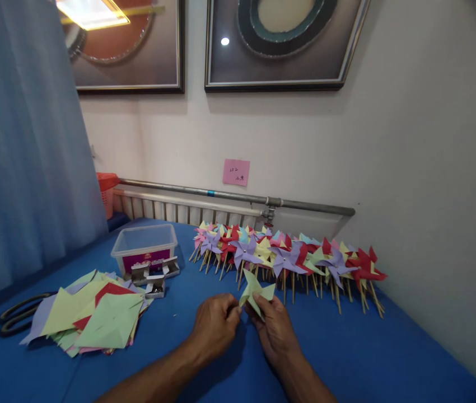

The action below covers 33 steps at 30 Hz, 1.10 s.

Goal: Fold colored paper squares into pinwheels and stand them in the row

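1. Left hand (215, 324) and right hand (274, 327) raised just above the blue desk (368, 352), both gripping one light green folded paper pinwheel head (255, 291).
2. Left fingers (232, 313) pressed together, pinching the paper's lower left edge; right fingers (259, 308) closed on its lower right side, thumb on top.
3. Pinwheel head held between both hands, just in front of the row of finished pinwheels (288, 254).
4. Finished pinwheels behind the pinwheel head, lying along the wall: purple, red, yellow, green and pink heads on wooden sticks.
5. Stack of coloured paper squares (95, 316) well left of the pinwheel head.
6. Clear plastic tub (145, 246) behind that stack, with a purple-red label; writing too small to read.
7. Small open boxes (154, 277) between tub and pinwheel head; contents not discernible.
8. Scissors (19, 313) at the far left edge, partly under the stack.
9. Pink note (236, 172) on the wall above the pinwheel row; handwriting illegible.
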Each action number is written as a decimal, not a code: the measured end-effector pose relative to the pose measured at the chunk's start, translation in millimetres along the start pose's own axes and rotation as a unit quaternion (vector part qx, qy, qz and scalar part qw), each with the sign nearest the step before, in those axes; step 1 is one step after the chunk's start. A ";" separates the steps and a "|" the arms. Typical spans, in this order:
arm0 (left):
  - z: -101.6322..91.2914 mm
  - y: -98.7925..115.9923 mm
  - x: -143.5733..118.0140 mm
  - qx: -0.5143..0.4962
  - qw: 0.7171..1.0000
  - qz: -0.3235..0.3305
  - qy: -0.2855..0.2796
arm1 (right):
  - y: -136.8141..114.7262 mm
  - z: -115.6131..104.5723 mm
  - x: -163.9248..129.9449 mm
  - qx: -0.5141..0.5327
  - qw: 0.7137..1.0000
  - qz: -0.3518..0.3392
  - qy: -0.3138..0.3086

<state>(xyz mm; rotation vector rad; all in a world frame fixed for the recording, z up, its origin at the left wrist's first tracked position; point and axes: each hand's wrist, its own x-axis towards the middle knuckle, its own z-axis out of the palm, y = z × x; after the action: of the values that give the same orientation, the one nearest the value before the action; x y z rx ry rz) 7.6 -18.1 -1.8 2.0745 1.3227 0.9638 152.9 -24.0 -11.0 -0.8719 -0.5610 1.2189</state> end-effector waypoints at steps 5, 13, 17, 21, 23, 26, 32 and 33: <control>-4.2 2.3 -0.2 0.025 0.999 -0.005 -0.027 | -5.6 -5.6 5.6 -0.003 1.000 -0.016 0.012; -3.3 1.3 0.6 0.032 0.997 -0.032 -0.060 | -8.5 -6.3 7.6 -0.020 0.999 -0.031 0.011; -2.6 -1.3 0.5 0.037 0.996 -0.045 -0.065 | -11.7 -7.8 9.7 -0.030 0.998 -0.041 0.025; -3.0 -2.4 0.8 0.037 0.996 -0.042 -0.063 | -16.1 -8.9 12.5 -0.020 0.997 -0.053 0.060; -2.8 -4.0 3.1 0.018 0.998 -0.044 -0.052 | -18.2 -9.7 13.5 -0.013 0.997 -0.059 0.057; -2.1 -8.5 10.0 -0.055 0.995 -0.084 -0.020 | -16.4 -12.0 14.2 -0.017 0.997 -0.073 0.033; 3.2 -14.1 20.3 -0.191 0.970 -0.146 0.038 | 7.6 -12.1 10.3 -0.158 0.986 -0.059 0.005; 5.3 -14.0 19.6 -0.200 0.969 -0.142 0.041 | 10.8 -10.5 8.4 -0.188 0.980 -0.060 -0.017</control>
<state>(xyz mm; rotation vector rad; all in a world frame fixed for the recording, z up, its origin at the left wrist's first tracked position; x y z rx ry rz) 9.3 5.4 -9.4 1.5130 1.2944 1.0914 157.3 -17.7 -26.4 -1.1186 -0.8780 1.0335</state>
